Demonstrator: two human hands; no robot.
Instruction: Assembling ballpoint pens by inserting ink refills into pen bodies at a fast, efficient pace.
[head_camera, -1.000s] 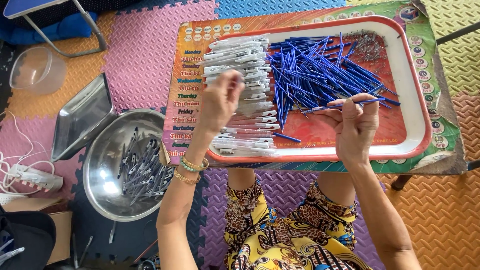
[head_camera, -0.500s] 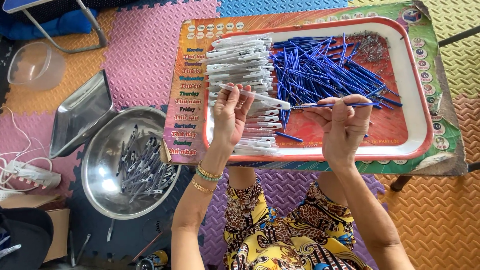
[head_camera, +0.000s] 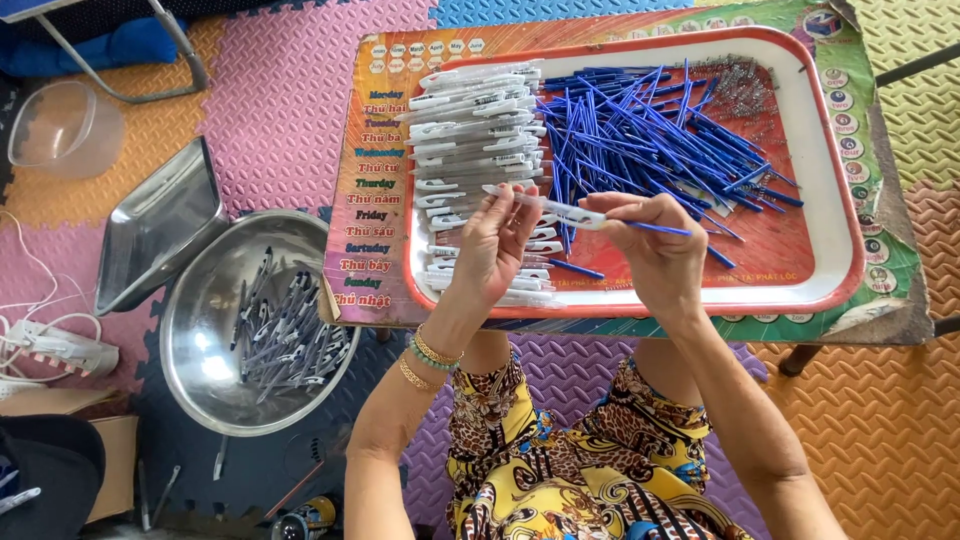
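A tray (head_camera: 835, 190) lies on a small tabletop (head_camera: 900, 300). In the tray's left part is a stack of pen barrels (head_camera: 480, 130); to their right, filling the middle and far right, a heap of refills (head_camera: 640, 130), with a cluster of small springs (head_camera: 745, 85) at the far right corner. Both hands are over the tray's near edge, the left hand (head_camera: 490, 250) left of the right hand (head_camera: 655, 250), a pen barrel (head_camera: 550, 207) between them. On the floor left of the tabletop sits a metal bowl (head_camera: 200, 330) with assembled pens (head_camera: 290, 335) in it; a metal scoop (head_camera: 160, 225) is on its far left rim, and a plastic tub (head_camera: 60, 130) stands farther left.
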